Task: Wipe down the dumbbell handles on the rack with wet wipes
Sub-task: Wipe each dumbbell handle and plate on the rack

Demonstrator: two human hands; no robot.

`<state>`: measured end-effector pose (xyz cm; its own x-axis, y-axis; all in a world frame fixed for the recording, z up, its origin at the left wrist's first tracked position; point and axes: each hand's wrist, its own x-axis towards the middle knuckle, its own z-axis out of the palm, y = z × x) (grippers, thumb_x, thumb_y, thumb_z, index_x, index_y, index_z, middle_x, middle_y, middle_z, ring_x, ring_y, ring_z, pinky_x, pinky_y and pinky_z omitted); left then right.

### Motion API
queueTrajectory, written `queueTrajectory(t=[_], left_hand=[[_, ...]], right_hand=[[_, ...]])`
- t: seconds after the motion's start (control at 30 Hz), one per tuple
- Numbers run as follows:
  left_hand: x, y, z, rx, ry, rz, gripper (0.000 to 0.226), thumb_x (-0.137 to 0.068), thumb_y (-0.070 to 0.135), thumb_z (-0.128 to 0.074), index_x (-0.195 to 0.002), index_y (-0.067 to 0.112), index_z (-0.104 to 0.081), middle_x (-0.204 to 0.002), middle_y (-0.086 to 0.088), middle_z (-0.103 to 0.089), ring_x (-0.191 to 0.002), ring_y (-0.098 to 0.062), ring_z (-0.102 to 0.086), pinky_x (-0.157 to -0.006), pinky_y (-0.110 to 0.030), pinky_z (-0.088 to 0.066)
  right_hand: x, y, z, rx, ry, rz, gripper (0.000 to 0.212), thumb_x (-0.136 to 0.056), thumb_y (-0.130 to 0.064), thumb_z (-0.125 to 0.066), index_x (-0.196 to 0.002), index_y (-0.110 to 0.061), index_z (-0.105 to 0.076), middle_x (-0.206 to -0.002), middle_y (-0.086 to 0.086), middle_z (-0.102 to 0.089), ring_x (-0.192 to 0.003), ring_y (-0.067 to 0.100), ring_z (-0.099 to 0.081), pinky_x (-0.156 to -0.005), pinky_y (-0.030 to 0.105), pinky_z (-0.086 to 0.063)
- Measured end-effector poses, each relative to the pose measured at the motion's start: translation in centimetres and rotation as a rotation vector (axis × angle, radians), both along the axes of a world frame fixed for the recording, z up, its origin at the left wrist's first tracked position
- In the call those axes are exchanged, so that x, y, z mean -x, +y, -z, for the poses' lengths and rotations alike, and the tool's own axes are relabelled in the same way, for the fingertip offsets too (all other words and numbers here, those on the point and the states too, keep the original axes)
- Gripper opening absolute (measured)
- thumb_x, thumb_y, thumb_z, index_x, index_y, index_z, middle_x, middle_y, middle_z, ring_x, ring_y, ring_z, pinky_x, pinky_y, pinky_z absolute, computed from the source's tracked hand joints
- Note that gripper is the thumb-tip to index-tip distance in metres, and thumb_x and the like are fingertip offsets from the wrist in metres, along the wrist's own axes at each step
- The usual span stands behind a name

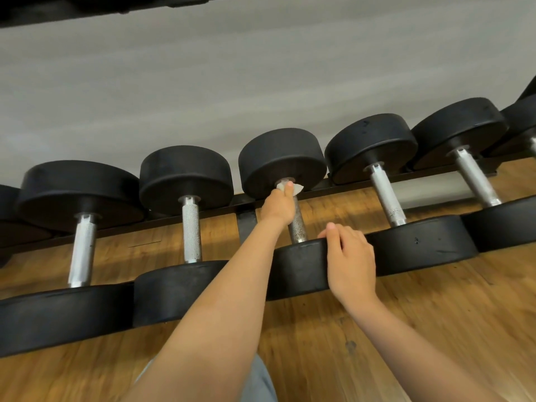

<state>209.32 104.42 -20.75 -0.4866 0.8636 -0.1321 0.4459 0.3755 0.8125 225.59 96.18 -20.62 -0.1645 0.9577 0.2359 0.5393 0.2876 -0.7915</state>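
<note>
At the far end of the middle dumbbell's handle on the rack, the left hand grips a wet wipe round the metal, while the right hand rests loose-fingered on the near head, probably to stop it rolling.

Near heads sit packed tight side by side, far heads too, so the only way in is from above, between handles. A black rack strut crowds the gap left of the middle handle, where the left hand grips.
</note>
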Motion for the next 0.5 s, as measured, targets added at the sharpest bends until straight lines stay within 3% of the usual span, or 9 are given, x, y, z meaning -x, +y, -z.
queueTrajectory(t=[0.1, 0.17, 0.27, 0.33, 0.5], left_hand=[[-0.43, -0.6, 0.08, 0.052, 0.277, -0.066, 0.067, -0.105, 0.051, -0.012, -0.102, 0.008, -0.064, -0.093, -0.01, -0.063, -0.087, -0.022, -0.06, -0.072, -0.034, -0.044], [-0.31, -0.76, 0.18, 0.067, 0.323, -0.078, 0.066, -0.104, 0.052, -0.012, -0.095, 0.011, -0.062, -0.087, -0.008, -0.062, -0.083, -0.02, -0.059, -0.068, -0.033, -0.044], [0.42, -0.1, 0.79, 0.017, 0.021, 0.002, 0.063, -0.103, 0.055, -0.022, -0.123, 0.005, -0.055, -0.109, -0.016, -0.062, -0.1, -0.026, -0.06, -0.082, -0.035, -0.047], [0.32, -0.03, 0.77, -0.015, -0.11, 0.026, 0.064, -0.103, 0.053, -0.028, -0.134, 0.001, -0.047, -0.12, -0.02, -0.059, -0.107, -0.028, -0.058, -0.082, -0.031, -0.045], [0.23, -0.64, 0.87, -0.091, -0.065, -0.056, 0.057, -0.105, 0.048, -0.022, -0.124, 0.006, -0.055, -0.107, -0.011, -0.06, -0.098, -0.021, -0.057, -0.081, -0.031, -0.045]], right_hand=[[-0.02, -0.02, -0.01, -0.001, -0.017, 0.004, 0.048, -0.097, -0.043, -0.023, -0.087, -0.021, -0.064, -0.085, -0.008, -0.061, -0.091, 0.01, -0.052, -0.09, 0.03, -0.034], [-0.05, 0.01, -0.07, 0.0, -0.026, 0.004, 0.05, -0.096, -0.044, -0.022, -0.09, -0.02, -0.065, -0.087, -0.008, -0.061, -0.092, 0.009, -0.051, -0.089, 0.028, -0.032], [-0.03, 0.02, -0.03, 0.001, -0.044, 0.004, 0.046, -0.1, -0.04, -0.027, -0.093, -0.019, -0.067, -0.089, -0.007, -0.062, -0.094, 0.01, -0.052, -0.09, 0.028, -0.032], [-0.03, 0.09, 0.08, 0.001, -0.054, 0.005, 0.042, -0.102, -0.037, -0.03, -0.095, -0.018, -0.067, -0.09, -0.006, -0.063, -0.094, 0.011, -0.053, -0.091, 0.029, -0.032], [-0.1, 0.1, 0.15, 0.001, -0.059, 0.001, 0.043, -0.101, -0.038, -0.03, -0.096, -0.018, -0.067, -0.092, -0.005, -0.063, -0.095, 0.011, -0.053, -0.092, 0.029, -0.033]])
